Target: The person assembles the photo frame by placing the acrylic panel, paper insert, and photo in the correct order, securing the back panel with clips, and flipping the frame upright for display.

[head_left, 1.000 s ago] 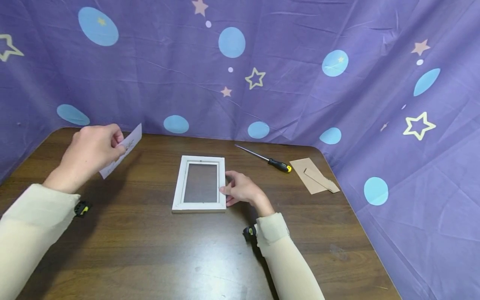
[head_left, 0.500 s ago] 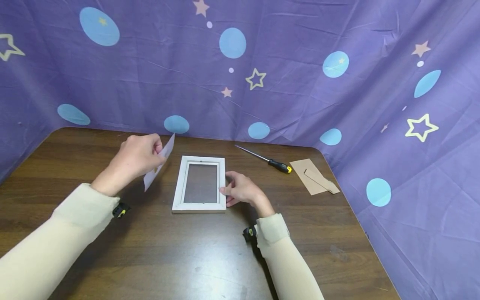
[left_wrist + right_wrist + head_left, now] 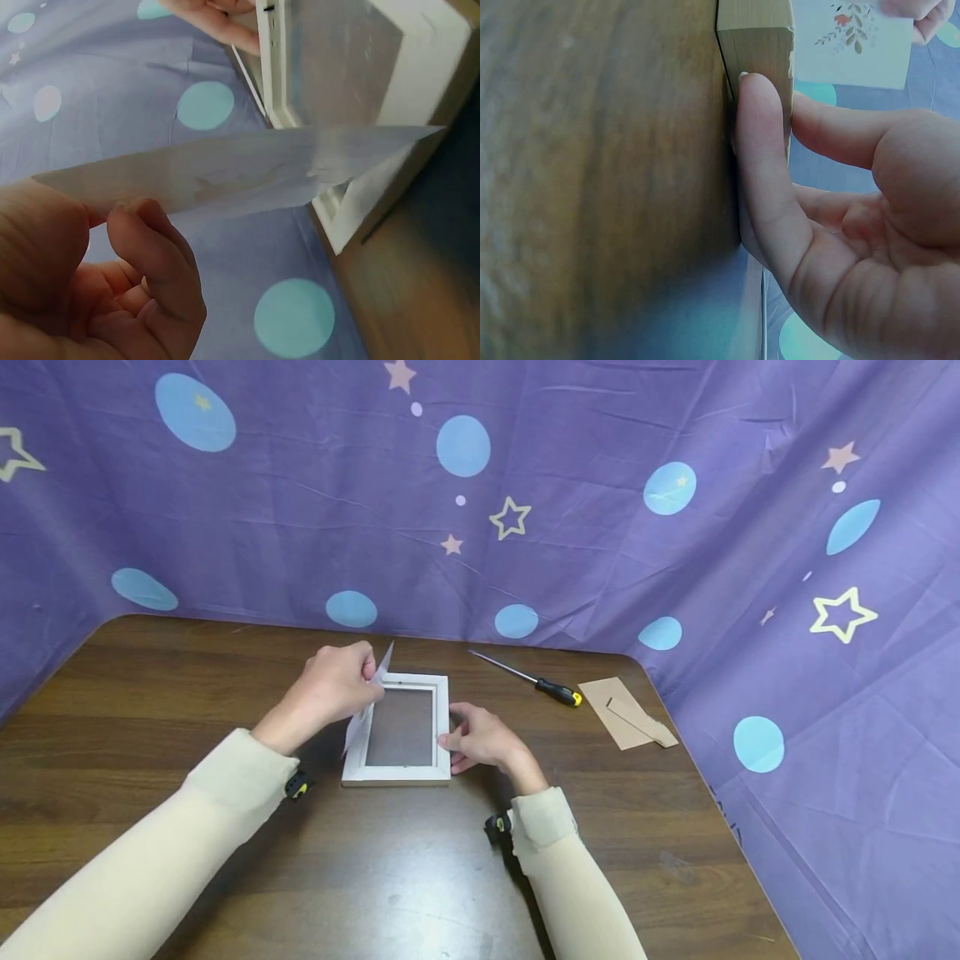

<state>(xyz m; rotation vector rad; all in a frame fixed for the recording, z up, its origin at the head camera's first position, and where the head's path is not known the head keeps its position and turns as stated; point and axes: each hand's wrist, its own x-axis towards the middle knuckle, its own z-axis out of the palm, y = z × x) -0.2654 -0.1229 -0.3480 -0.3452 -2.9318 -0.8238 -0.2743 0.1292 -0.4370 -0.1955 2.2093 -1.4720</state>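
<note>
A white picture frame (image 3: 397, 773) lies flat on the wooden table, its recessed opening facing up with a clear pane inside. My left hand (image 3: 326, 685) pinches a thin paper card (image 3: 362, 727) between thumb and fingers, tilted steeply over the frame's left side. Printed leaves and a red flower show on the card (image 3: 859, 64) in the right wrist view. My right hand (image 3: 483, 737) holds the frame's right edge, thumb on top and a finger along the outer side. In the left wrist view the card (image 3: 225, 172) partly covers the frame (image 3: 431, 52).
A screwdriver (image 3: 558, 691) with a black and yellow handle lies behind and right of the frame. Farther right is a brown backing board (image 3: 607, 693) with a narrow stand leg (image 3: 641, 722) on it. A purple curtain (image 3: 570, 568) hangs along the table's back edge.
My left hand has carried the card rightward from the table's left side to over the frame's left edge. The right hand and the frame have stayed in place.
</note>
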